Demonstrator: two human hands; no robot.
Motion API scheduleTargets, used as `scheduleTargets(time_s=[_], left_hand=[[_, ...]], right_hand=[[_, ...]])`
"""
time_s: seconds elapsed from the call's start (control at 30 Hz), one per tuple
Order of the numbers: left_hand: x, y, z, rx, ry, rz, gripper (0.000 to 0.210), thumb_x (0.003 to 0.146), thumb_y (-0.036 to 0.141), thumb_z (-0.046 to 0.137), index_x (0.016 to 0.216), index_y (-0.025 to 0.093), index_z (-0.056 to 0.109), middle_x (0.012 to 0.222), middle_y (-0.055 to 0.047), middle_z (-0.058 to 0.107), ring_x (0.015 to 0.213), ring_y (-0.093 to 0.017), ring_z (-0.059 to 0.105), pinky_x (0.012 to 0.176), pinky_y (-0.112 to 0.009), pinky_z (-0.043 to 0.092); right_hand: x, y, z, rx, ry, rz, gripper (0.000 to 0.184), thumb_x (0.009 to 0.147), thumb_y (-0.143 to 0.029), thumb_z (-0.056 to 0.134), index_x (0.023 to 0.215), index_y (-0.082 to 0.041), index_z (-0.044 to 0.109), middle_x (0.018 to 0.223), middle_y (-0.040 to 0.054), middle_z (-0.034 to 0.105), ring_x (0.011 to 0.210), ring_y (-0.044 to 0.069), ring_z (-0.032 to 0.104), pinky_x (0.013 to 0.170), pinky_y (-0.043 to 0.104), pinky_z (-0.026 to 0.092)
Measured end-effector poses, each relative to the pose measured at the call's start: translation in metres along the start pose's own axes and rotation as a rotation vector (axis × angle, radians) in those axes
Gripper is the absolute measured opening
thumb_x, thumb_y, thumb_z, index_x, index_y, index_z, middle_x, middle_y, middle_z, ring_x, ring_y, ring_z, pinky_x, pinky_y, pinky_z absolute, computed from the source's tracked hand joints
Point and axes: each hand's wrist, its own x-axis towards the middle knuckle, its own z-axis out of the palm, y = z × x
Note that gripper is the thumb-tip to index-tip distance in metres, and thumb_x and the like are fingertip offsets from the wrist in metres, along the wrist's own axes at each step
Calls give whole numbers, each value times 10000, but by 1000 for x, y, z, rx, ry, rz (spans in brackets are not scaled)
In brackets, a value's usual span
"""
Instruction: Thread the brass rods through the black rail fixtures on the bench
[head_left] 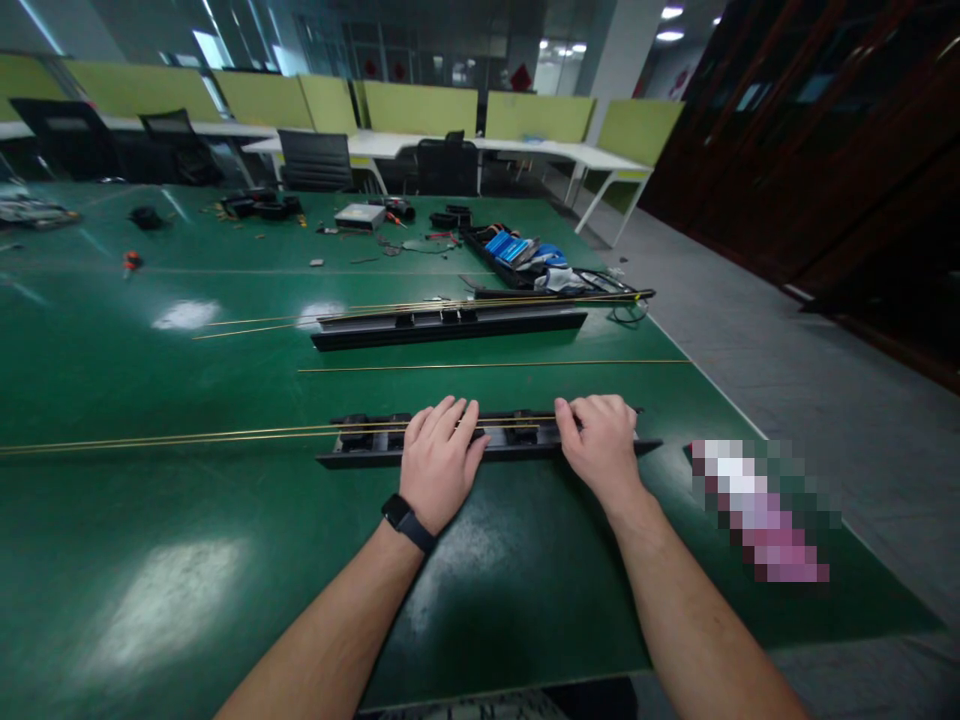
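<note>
A long black rail [367,460] with a channel-like shape lies crosswise on the green table in front of me. Small black blocks [523,428] sit inside it, and thin brass-coloured rods [225,437] run along it and out far to the left. My left hand [442,455], with a dark watch [405,520] at the wrist, rests across the rail's middle, fingers stretched over the rods and thumb apart. Near the right end, my right hand [600,440] curls its fingers over the far side of the rail, thumb on the near side. Its fingertips are partly hidden.
Beyond lies a single rod [495,365], then a second black rail [450,328] with several rods on top. Farther back are a black tray of blue parts [480,240], a white box [360,217] and an orange object [131,262]. A pixelated patch covers something at right.
</note>
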Motion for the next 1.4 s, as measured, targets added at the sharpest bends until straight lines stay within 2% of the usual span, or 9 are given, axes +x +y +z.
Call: scheduleTargets(time_s=[0.13, 0.37, 0.83, 1.13, 1.4], left_hand=[[0, 0, 0, 2, -1, -1, 404, 1019, 367, 545, 1380, 203, 620, 1366, -113, 691, 1345, -277, 584, 1148, -475, 383], [1, 1, -2, 2, -2, -4, 398, 1025, 370, 531, 1380, 211, 618, 1356, -116, 696, 1347, -280, 582, 1142, -480, 383], [0, -1, 0, 4, -12, -11, 395, 1026, 370, 532, 1374, 204, 618, 1367, -115, 689, 1355, -275, 575, 1148, -475, 379], [0, 0, -1, -1, -4, -2, 403, 1024, 368, 539, 1383, 200, 614, 1365, -118, 691, 1351, -277, 579, 1143, -478, 387], [0, 0, -1, -3, -4, -3, 405, 1023, 370, 538, 1387, 212, 613, 1361, -117, 693, 1351, -281, 581, 1139, -482, 394]], right_hand=[[1, 6, 2, -30, 15, 30, 421, 1028, -417, 481, 674, -211, 583, 749, 61, 643, 861, 226, 499, 803, 379, 288], [0, 1, 1, 78, 4, 20, 389, 1012, -474, 508, 747, -220, 636, 794, 52, 682, 911, 232, 522, 856, 387, 295], [2, 5, 0, 11, 47, 46, 385, 979, -419, 543, 655, -218, 593, 739, 56, 635, 875, 234, 491, 808, 384, 286], [0, -1, 1, 53, 14, -5, 395, 992, -481, 548, 703, -221, 619, 771, 49, 657, 904, 237, 506, 849, 389, 292], [2, 10, 0, 11, 64, 63, 366, 943, -417, 565, 636, -220, 589, 733, 60, 631, 884, 241, 480, 797, 383, 276]])
